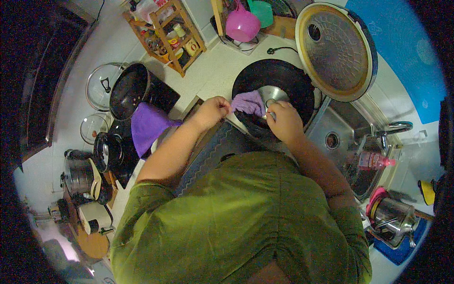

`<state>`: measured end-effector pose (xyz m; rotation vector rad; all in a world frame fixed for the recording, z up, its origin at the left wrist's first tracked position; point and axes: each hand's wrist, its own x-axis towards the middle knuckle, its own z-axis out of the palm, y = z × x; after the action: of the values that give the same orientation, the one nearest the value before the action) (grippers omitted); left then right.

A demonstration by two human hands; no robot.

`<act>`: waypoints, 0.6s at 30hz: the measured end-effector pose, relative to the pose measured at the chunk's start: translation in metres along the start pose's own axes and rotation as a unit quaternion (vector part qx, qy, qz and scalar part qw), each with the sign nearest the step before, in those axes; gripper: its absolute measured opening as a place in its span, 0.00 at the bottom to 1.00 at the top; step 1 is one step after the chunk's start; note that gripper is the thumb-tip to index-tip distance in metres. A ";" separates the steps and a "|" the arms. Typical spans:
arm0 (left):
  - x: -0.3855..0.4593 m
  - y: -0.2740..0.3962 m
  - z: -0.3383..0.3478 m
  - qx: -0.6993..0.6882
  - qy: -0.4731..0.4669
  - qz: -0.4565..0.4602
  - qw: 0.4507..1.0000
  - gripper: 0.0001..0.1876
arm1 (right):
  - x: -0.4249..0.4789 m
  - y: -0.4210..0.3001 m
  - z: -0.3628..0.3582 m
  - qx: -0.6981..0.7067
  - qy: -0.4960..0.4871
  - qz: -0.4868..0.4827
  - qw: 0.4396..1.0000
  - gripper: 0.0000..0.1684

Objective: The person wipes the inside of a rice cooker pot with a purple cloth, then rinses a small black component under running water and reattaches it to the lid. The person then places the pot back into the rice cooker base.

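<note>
A lilac cloth (248,102) is stretched and bunched between my two hands. My left hand (212,110) pinches its left end with thumb and fingertips. My right hand (284,120) is curled at its right edge and appears to grip it; the fingertips are partly hidden. Beneath the cloth sits a round black appliance (273,71), which looks like an electric cooker body, with a shiny metal disc (275,93) at its centre. Its round lid (335,53) stands raised at the upper right, the stained inner face towards me.
A steel sink (333,117) with a faucet (399,126) and a pink bottle (372,161) lies right. At left are a purple cloth (150,124), a black pot (129,92) and glass lids (103,83). A wooden condiment rack (173,39) and pink ladle (243,25) stand behind.
</note>
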<state>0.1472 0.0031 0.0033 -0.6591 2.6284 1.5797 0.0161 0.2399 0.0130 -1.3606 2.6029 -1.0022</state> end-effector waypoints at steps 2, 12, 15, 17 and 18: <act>-0.010 0.019 0.014 -0.078 0.018 -0.063 0.995 0.04 | 0.000 0.001 0.000 0.000 0.001 -0.003 1.000 0.07; -0.003 0.003 0.031 -0.076 0.111 -0.011 0.991 0.03 | 0.000 0.002 0.004 -0.032 0.001 -0.023 0.999 0.08; 0.005 0.008 0.022 -0.056 0.083 -0.011 0.995 0.02 | 0.001 0.000 0.004 -0.040 -0.006 -0.014 0.999 0.08; 0.006 0.028 0.013 -0.047 0.046 -0.011 0.998 0.02 | 0.003 -0.001 0.004 -0.049 -0.017 -0.025 0.998 0.09; 0.007 0.026 0.011 -0.106 0.032 -0.008 0.994 0.01 | 0.004 -0.002 0.004 -0.051 -0.027 -0.044 0.997 0.09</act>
<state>0.1293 0.0200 0.0180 -0.7498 2.5121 1.8820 0.0167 0.2342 0.0119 -1.5149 2.6084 -0.8405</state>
